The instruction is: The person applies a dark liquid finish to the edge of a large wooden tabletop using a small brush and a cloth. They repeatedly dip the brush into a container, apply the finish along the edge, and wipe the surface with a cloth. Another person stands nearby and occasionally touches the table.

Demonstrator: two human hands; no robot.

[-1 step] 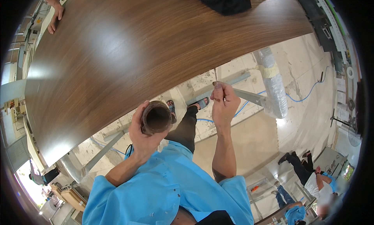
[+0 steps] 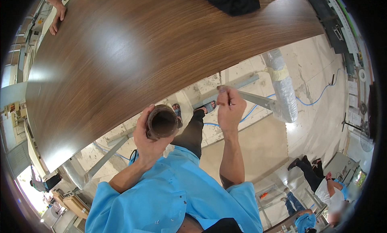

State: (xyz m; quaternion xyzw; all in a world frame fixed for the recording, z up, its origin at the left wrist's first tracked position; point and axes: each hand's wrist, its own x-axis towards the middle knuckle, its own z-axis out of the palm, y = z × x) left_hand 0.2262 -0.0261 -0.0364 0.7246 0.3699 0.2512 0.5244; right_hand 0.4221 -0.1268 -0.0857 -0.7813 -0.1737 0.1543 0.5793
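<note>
In my left hand (image 2: 148, 146) is a round brown open-topped container (image 2: 163, 123), with fingers and thumb wrapped round its side. Its rim looks stained and its inside is dark; what lies in it cannot be made out. A pale scrap (image 2: 168, 150) shows just below that hand. My right hand (image 2: 231, 108) is raised to the right of the container, apart from it, fingers pinched together. Something small and dark shows at its fingertips, too small to name. Beyond both hands lies a large wood-grain tabletop (image 2: 133, 59), its near edge just past them.
Another person's hand (image 2: 59, 18) rests at the panel's far left edge. Black cloth (image 2: 234, 2) lies on the far side. A leg wrapped in clear film (image 2: 282, 88) stands at right, near a blue hose (image 2: 316, 102) on the floor. Other people (image 2: 318, 180) are at lower right.
My right hand has shifted slightly to the left, still pinched. The left hand and the container have stayed in place.
</note>
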